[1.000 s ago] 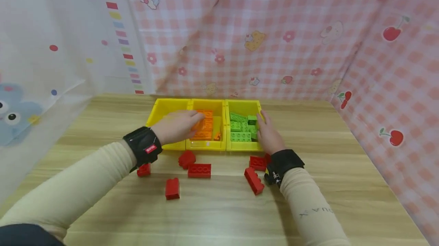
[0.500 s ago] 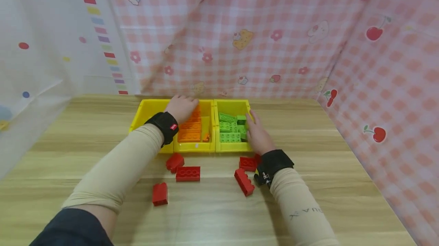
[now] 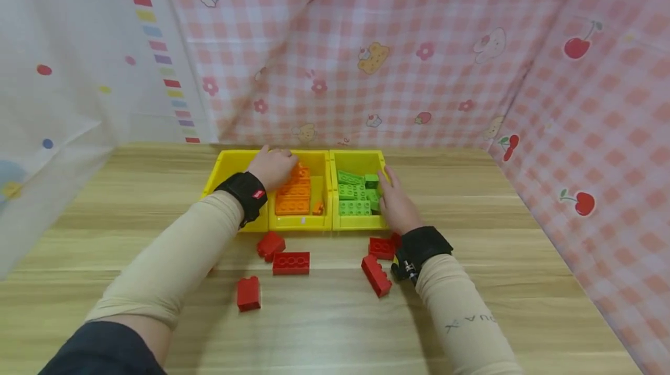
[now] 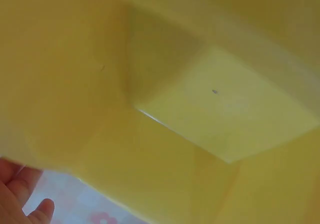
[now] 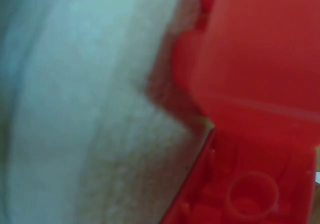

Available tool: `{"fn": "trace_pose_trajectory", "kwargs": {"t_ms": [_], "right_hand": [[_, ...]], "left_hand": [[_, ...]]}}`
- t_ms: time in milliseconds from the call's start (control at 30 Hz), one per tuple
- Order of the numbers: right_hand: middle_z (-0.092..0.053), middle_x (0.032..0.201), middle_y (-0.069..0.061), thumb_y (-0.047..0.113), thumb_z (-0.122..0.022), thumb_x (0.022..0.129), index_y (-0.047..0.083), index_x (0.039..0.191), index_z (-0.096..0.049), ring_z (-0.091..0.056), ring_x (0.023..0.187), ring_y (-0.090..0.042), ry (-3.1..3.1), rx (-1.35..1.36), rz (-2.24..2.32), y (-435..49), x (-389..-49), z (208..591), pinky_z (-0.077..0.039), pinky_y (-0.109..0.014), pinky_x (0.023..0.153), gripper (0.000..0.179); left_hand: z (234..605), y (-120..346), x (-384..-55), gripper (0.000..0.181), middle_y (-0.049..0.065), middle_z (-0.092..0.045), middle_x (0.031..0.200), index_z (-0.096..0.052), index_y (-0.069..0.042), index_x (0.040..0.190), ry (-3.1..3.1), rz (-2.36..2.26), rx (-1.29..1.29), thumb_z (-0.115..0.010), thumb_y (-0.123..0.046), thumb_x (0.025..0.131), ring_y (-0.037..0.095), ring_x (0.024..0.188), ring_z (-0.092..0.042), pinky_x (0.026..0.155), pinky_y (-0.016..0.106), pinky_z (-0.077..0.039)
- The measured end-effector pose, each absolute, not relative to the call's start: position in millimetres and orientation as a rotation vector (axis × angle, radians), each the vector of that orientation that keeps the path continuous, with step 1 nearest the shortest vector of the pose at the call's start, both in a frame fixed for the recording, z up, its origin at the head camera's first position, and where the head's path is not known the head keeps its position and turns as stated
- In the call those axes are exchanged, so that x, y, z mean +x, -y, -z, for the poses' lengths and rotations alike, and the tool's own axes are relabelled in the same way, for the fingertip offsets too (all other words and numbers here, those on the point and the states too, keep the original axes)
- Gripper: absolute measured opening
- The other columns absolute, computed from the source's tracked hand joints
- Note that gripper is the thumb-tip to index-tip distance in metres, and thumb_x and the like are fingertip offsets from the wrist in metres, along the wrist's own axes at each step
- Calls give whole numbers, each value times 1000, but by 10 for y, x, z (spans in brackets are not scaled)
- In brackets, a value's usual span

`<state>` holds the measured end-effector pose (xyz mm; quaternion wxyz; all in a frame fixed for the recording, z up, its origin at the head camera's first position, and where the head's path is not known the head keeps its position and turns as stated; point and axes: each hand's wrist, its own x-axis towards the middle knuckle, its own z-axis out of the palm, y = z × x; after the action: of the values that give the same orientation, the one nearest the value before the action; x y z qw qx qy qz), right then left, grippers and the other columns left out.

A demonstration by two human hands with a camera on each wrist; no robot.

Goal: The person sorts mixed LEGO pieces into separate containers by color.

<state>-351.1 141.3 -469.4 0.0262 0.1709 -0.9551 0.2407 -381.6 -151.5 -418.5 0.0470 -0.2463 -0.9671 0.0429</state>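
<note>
A row of yellow bins (image 3: 309, 223) stands near the back of the table. My left hand (image 3: 273, 169) reaches over the divider beside the left bin, its fingertips at the back of the middle bin, above orange bricks (image 3: 293, 206). What lies under those fingers is hidden. In the left wrist view the bare inside of the left bin (image 4: 215, 119) fills most of the picture, with part of the hand (image 4: 20, 196) at the lower left corner. My right hand (image 3: 400, 206) holds the right wall of the bin with green bricks (image 3: 356, 207), thumb inside and fingers outside.
Several red bricks (image 3: 291, 263) lie scattered in front of the bins, some close under my right wrist. Two red bricks (image 5: 260, 58) loom large in the right wrist view. A patterned curtain (image 3: 335, 72) hangs right behind the bins.
My left hand has moved from the front of the bins to the back of the middle bin, uncovering more orange bricks. My right hand stays at the right bin. The head view has shifted.
</note>
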Motion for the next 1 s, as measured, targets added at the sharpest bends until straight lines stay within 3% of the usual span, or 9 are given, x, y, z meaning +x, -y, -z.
{"fn": "trace_pose_trajectory", "kwargs": {"t_ms": [167, 300, 500, 733, 900, 1000], "right_hand": [[-9, 153, -16, 1, -42, 94, 0, 147, -21, -48, 116, -34, 2944, 546, -739, -1400, -3504, 4677, -47, -38, 67, 56], [-9, 153, -16, 1, -42, 94, -1, 147, -21, -47, 116, -35, 2944, 550, -741, -1409, -3509, 4666, -46, -38, 66, 56], [-8, 153, -17, 2, -40, 95, 0, 147, -20, -44, 119, -36, 2976, 527, -736, -1416, -3488, 4640, -47, -42, 75, 56], [-7, 153, -18, 2, -40, 95, 0, 147, -18, -38, 126, -38, 3001, 511, -762, -1416, -3470, 4632, -43, -47, 89, 57], [-7, 152, -19, 2, -40, 95, -1, 147, -18, -39, 125, -39, 2990, 526, -754, -1386, -3474, 4657, -45, -46, 80, 57], [-7, 153, -19, 2, -40, 96, 0, 147, -18, -37, 126, -39, 2999, 523, -754, -1337, -3476, 4653, -44, -47, 84, 56]], "left_hand": [[4118, 1692, -3613, 24, 11, -64, 104, -65, -6, 112, 2837, -62, -869, -58, -12, 90, 28, 95, -61, 84, 47, -43], [4053, 1879, -3302, 29, 10, -64, 105, -64, -6, 114, 2829, -24, -937, -65, -12, 86, 27, 96, -60, 87, 46, -44], [4080, 2253, -2787, 33, 9, -64, 104, -66, -5, 112, 2799, -9, -1028, -71, -11, 81, 26, 96, -60, 86, 44, -46], [4220, 2687, -2382, 28, 8, -64, 96, -66, -5, 102, 2638, -348, -1188, -76, -8, 76, 24, 89, -58, 80, 41, -48], [4301, 2934, -2209, 46, 10, -62, 112, -61, -8, 119, 2618, -519, -1219, -75, -5, 75, 28, 102, -56, 87, 45, -44], [4340, 3030, -2141, 54, 10, -60, 118, -58, -13, 126, 2619, -543, -1233, -74, -6, 75, 28, 107, -55, 88, 46, -44]]}}
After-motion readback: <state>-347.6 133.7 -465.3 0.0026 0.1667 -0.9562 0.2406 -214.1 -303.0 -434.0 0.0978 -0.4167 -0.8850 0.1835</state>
